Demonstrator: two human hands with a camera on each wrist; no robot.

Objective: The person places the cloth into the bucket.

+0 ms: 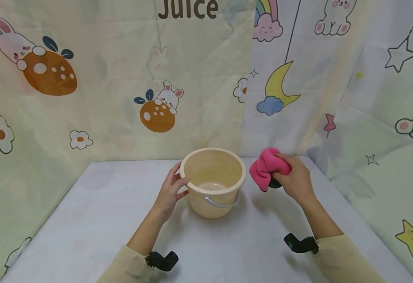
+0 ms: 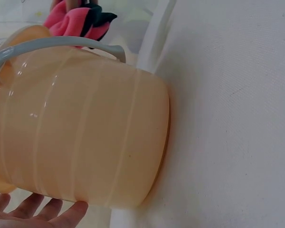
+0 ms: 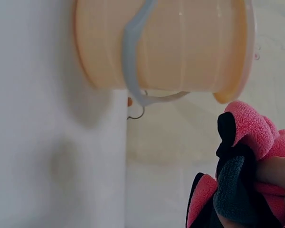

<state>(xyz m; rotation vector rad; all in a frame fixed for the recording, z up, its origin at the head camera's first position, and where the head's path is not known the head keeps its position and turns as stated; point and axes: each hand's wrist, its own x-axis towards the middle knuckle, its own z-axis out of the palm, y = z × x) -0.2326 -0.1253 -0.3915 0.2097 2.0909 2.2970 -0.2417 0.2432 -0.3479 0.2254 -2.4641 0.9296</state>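
A cream plastic bucket (image 1: 211,204) stands upright on the white table, its pale grey handle (image 2: 61,43) hanging down against the outer wall. My left hand (image 1: 169,192) rests against the bucket's left side, the fingers (image 2: 72,214) extended and touching its wall near the rim. Right of the bucket, my right hand (image 1: 296,179) grips a bunched pink fleecy cloth (image 1: 268,167) with a dark green-black side. The cloth (image 3: 259,130) is held above the table, apart from the bucket. Part of it is hidden behind my fingers.
The white tabletop (image 1: 96,220) spreads around the bucket. Behind it and at the sides hang fabric sheets (image 1: 206,118) printed with cartoon rabbits, stars and flowers. A black wrist camera (image 1: 164,261) is strapped at the left sleeve, another camera (image 1: 300,243) at the right.
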